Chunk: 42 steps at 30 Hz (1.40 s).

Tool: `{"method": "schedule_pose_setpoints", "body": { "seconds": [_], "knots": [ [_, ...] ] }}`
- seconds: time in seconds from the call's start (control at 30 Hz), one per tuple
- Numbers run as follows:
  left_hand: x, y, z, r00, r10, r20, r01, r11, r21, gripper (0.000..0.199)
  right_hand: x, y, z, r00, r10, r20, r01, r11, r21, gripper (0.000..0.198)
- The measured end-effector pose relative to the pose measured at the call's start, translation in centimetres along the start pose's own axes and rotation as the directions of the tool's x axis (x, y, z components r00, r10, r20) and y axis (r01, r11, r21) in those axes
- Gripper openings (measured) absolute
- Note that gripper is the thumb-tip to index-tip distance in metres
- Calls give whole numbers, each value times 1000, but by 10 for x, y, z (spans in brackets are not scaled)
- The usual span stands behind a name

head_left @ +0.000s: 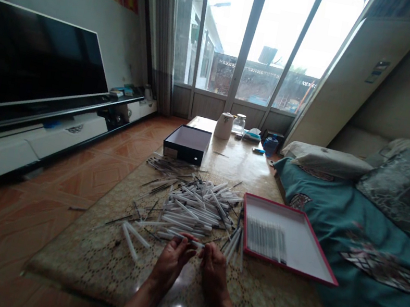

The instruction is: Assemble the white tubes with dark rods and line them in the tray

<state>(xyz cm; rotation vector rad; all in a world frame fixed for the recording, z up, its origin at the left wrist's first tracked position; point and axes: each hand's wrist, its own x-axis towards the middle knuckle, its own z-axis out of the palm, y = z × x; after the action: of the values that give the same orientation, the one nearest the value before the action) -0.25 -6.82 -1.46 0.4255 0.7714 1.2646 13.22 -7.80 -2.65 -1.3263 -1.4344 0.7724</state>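
Note:
My left hand (pixel 171 261) and my right hand (pixel 213 269) meet at the near side of the table, fingers closed on a thin whitish pen (pixel 197 245) held level between them. Just beyond lies a loose heap of white pen barrels (pixel 195 210). Thin dark sticks like refills (pixel 156 183) are scattered on the heap's left. To the right, a shallow red-rimmed box lid (pixel 306 240) holds a neat row of pens (pixel 267 240). Several more pens (pixel 233 243) lean against or lie beside its left edge.
A dark open box (pixel 186 144) stands behind the heap. Farther back on the patterned table (pixel 99 256) are a white kettle (pixel 224 125), a glass jar (pixel 239 123) and a tissue pack (pixel 252 135). A teal-covered sofa (pixel 324 196) borders the right side.

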Motion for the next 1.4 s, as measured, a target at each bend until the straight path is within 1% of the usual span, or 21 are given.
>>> {"method": "schedule_pose_setpoints", "body": {
  "seconds": [0.07, 0.17, 0.27, 0.37, 0.43, 0.53, 0.73, 0.97, 1.1, 1.17, 1.27, 1.33, 1.4],
  "knots": [
    [1, 0, -1, 1000, -5, -4, 5, 1000, -24, 29, 0, 0, 0, 1000, 12, 8, -12, 1000, 8, 41],
    [1, -1, -1, 1000, 2, -6, -2, 999, -37, 31, 1, -1, -1, 1000, -19, -2, 19, 1000, -5, 34],
    [1, 0, 0, 1000, 9, 13, -9, 1000, -12, 30, 0, -1, 0, 999, -34, -9, 34, 999, -31, 37],
    [0, 0, 1, 1000, 8, 6, -8, 1000, 1, 28, 0, 0, 0, 1000, 0, 4, 0, 1000, -13, 40],
    [0, 0, 1, 1000, 7, -11, -7, 1000, -15, 28, 0, -1, -1, 1000, 8, 10, -8, 1000, 6, 37],
    [1, 0, 1, 1000, 1, -14, -2, 999, -38, 28, 0, -3, -1, 1000, -16, 5, 16, 1000, -1, 30],
    [0, 1, 1, 1000, 23, 10, -24, 999, 24, 26, 0, -3, 0, 1000, -12, 21, 13, 999, -43, 40],
    [1, -1, -1, 999, 25, 32, -25, 1000, 1, 26, 1, 0, 0, 997, -69, 18, 71, 992, -107, 40],
    [1, -1, -1, 996, 63, 65, -68, 995, 76, 24, 0, 4, 1, 998, -57, 19, 58, 992, -116, 42],
    [0, -1, -1, 996, 68, 64, -75, 992, 100, 25, 0, 5, 1, 999, -37, 11, 38, 992, -118, 43],
    [1, -2, 0, 996, 69, 53, -75, 992, 103, 27, 0, 4, 1, 1000, -18, -7, 17, 998, -64, 37],
    [2, -4, 0, 994, 88, 72, -96, 989, 113, 26, 1, 2, 0, 996, -87, -13, 87, 995, -44, 33],
    [2, -7, -1, 987, 117, 108, -131, 983, 130, 23, 2, -1, -1, 980, -198, 2, 198, 978, -67, 31]
  ]
}}
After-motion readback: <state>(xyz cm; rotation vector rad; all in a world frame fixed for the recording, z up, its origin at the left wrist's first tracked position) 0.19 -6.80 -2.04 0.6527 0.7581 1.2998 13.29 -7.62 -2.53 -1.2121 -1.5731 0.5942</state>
